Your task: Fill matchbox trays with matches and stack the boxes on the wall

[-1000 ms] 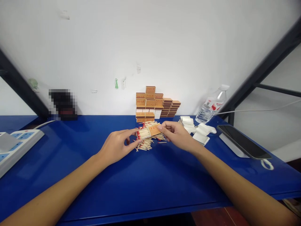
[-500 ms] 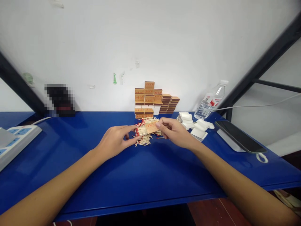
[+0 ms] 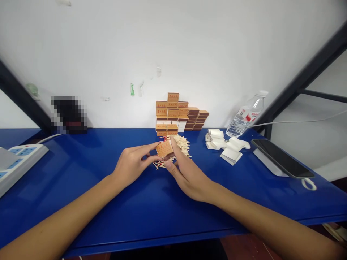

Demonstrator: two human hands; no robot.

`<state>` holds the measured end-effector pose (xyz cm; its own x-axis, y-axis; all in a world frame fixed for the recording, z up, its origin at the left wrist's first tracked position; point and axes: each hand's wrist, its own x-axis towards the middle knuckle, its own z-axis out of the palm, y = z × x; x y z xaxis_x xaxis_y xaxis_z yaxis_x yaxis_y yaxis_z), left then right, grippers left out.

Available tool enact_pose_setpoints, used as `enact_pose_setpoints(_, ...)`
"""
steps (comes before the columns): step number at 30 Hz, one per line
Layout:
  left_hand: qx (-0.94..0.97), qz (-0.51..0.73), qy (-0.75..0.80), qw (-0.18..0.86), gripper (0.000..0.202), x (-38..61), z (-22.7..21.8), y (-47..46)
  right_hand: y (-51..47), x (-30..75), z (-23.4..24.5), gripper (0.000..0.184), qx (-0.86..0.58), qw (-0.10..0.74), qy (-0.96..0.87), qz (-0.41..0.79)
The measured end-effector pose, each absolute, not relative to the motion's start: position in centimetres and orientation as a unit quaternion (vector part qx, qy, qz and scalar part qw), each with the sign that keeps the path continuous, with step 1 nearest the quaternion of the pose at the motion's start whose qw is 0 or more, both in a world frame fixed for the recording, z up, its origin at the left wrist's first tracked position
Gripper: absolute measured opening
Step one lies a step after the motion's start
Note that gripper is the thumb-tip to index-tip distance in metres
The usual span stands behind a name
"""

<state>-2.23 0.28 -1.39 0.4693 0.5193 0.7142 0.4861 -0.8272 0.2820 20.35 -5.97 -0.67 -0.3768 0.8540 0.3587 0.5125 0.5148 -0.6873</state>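
Where matches stuck out of its left end half a second ago, the matchbox now shows an orange label over nearly that whole face, held just above the loose matches on the blue table. The left hand grips that left end between forefinger and thumb, much as before. The right hand, which was pinching the label from the right, has turned and come nearer: its forefinger stretches along the box's right end, its thumb lower down; I cannot tell how firmly these fingers grasp. Behind, the stacked matchboxes look unchanged, and the white folded pieces now lie well apart from the right hand.
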Motion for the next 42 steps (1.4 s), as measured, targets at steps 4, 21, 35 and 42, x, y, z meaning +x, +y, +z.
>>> enact_pose_setpoints(4,0.86,0.424,0.281,0.032,0.043,-2.2,-1.6,0.3,-6.2,20.3,-0.9,0.078,-0.454,0.333,-0.811,0.158)
enact_pose_setpoints(21,0.832,0.184,0.523,0.012,0.032,-6.1,0.3,11.0,-1.6,25.0,-0.6,0.056,-0.587,0.281,-0.758,-0.044)
enact_pose_setpoints(35,0.787,0.215,0.577,-0.036,0.04,-0.2,-1.3,13.8,0.1,27.2,-0.1,0.041,-0.612,0.303,-0.723,-0.11)
enact_pose_setpoints(42,0.79,0.23,0.566,-0.054,0.032,-2.4,0.8,10.5,1.0,32.5,2.9,0.031,-0.652,0.3,-0.675,-0.17)
